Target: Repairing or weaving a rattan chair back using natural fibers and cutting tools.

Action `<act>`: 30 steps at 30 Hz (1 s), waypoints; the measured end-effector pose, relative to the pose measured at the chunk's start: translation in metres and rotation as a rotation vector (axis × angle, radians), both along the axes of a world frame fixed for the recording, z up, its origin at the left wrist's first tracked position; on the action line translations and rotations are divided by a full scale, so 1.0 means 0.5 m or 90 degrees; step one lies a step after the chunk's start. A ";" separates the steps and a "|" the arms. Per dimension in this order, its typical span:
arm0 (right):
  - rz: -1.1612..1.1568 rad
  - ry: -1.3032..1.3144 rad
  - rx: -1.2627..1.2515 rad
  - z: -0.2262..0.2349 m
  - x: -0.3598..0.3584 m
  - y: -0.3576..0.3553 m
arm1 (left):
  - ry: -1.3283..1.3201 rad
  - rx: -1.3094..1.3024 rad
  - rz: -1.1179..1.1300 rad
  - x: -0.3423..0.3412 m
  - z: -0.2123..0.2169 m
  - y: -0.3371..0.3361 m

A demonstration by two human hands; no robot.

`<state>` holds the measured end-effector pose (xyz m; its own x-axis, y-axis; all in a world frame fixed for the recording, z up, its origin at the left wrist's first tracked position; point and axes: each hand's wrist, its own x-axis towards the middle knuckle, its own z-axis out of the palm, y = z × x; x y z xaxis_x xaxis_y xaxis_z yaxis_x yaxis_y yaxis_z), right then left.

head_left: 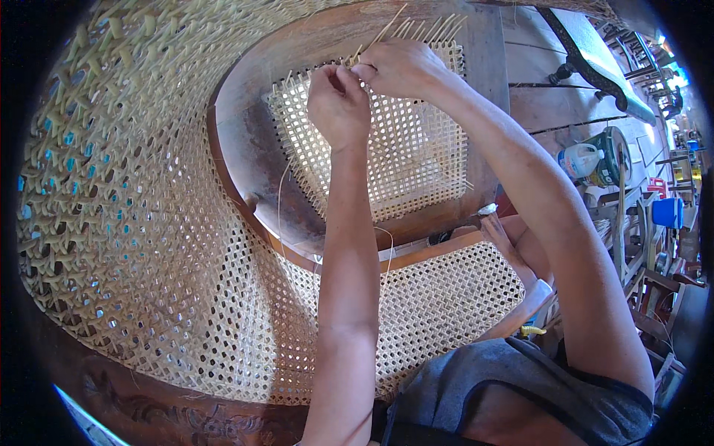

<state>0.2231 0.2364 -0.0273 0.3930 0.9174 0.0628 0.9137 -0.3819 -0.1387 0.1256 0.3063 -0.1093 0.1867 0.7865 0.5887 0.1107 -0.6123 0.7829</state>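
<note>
A woven cane seat panel (401, 160) is set into a rounded brown wooden seat frame (249, 149), with dark holes along the panel's edge. My left hand (338, 104) is closed at the panel's far edge, thumb and fingertips together; what it pinches is too small to make out. Touching it, my right hand (405, 67) is closed with its thumb and finger on a thin cane strand, mostly hidden by the fingers. Several cane ends (431, 30) stick up along the far edge. A loose strand (280, 193) curves down left of my left forearm.
Large woven cane surfaces (163, 215) curve round the left and near sides, bordered by a dark carved wooden rail (186, 409). To the right are a wooden plank floor (532, 108), a translucent plastic jug (580, 158), a blue container (668, 212) and stacked wooden furniture parts.
</note>
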 end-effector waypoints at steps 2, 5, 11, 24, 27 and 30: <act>0.004 0.000 -0.007 0.015 -0.018 0.000 | -0.008 0.005 -0.001 -0.006 0.001 0.002; -0.073 -0.042 -0.054 0.045 -0.047 -0.007 | -0.032 -0.042 -0.045 -0.017 0.010 -0.006; -0.111 -0.110 -0.042 0.039 -0.062 0.006 | -0.048 -0.053 -0.046 -0.013 0.002 -0.003; -0.104 -0.058 0.077 0.016 0.004 0.004 | -0.058 -0.126 -0.082 -0.035 0.002 -0.013; -0.115 0.004 0.086 0.016 0.004 -0.001 | -0.235 -0.174 -0.134 -0.062 -0.021 -0.009; -0.144 0.026 0.100 0.005 0.007 -0.009 | -0.322 -0.283 -0.049 -0.129 -0.051 -0.027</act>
